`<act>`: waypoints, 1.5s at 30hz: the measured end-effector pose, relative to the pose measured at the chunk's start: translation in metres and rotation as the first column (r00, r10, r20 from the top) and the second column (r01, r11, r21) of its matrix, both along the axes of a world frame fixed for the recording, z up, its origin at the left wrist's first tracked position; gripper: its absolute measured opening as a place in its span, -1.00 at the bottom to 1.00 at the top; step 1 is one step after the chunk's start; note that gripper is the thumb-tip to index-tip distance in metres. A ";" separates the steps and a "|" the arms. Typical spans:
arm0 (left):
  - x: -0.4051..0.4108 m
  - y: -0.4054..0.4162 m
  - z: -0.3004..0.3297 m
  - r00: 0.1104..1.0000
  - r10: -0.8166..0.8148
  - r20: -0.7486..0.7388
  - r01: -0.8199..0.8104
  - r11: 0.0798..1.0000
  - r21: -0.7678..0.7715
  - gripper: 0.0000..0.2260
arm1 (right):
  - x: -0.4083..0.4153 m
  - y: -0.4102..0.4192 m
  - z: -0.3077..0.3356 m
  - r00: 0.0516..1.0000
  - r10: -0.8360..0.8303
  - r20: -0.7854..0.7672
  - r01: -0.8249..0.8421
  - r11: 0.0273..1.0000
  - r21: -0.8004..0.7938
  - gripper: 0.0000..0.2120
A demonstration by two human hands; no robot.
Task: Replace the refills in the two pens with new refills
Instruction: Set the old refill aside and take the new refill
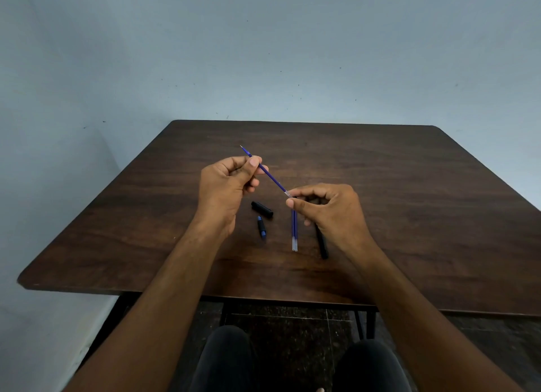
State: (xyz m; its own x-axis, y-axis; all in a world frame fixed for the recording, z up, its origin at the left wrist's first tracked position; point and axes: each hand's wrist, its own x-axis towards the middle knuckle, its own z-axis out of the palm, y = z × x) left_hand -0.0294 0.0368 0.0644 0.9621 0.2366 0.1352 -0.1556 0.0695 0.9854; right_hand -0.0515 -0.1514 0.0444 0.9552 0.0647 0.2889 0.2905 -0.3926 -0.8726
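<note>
A thin blue refill [270,177] slants above the table, metal tip pointing up and to the far left. My left hand [227,188] pinches it near the tip end. My right hand [328,208] pinches its clear back end between thumb and forefinger. Two more blue refills [294,233] lie side by side on the table below my right hand. A black pen cap [262,209] and a short black and blue tip piece [262,227] lie between my hands. A black pen barrel [322,245] is partly hidden under my right hand.
The dark wooden table [409,201] stands against a pale blue wall. Its near edge runs just above my knees. A dark tiled floor shows below the table.
</note>
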 end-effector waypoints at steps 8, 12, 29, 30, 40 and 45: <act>0.003 -0.001 -0.002 1.000 0.007 0.006 -0.007 0.998 0.054 -0.89 | 0.000 0.002 0.002 1.000 0.003 0.019 -0.003 1.000 0.018 -0.82; 0.003 -0.002 -0.001 1.000 0.004 0.010 -0.004 0.998 0.064 -0.86 | 0.002 0.001 0.000 1.000 -0.005 0.015 0.005 1.000 0.002 -0.82; -0.018 -0.014 -0.022 0.971 -0.236 -0.022 0.234 0.934 0.271 -0.82 | 0.007 0.002 0.003 0.997 0.039 -0.069 -0.003 0.887 0.462 -0.93; -0.020 -0.016 -0.023 0.964 -0.263 -0.039 0.263 0.920 0.292 -0.82 | 0.007 0.004 0.003 0.997 0.046 -0.070 -0.006 0.875 0.484 -0.92; -0.023 -0.033 -0.024 0.944 -0.301 -0.134 0.326 0.913 0.247 -0.87 | 0.008 0.011 0.006 0.973 -0.026 -0.228 0.160 0.788 0.595 -0.91; -0.023 -0.033 -0.024 0.946 -0.309 -0.096 0.324 0.904 0.279 -0.90 | 0.004 0.007 0.009 0.969 -0.069 -0.239 0.199 0.792 0.578 -0.91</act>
State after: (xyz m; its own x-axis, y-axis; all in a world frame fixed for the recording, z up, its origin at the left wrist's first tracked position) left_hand -0.0528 0.0033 0.0400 0.9870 -0.1232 0.1030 -0.1242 -0.1795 0.9759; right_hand -0.0471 -0.1441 0.0529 0.9812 -0.1900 0.0346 0.0730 0.1989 -0.9773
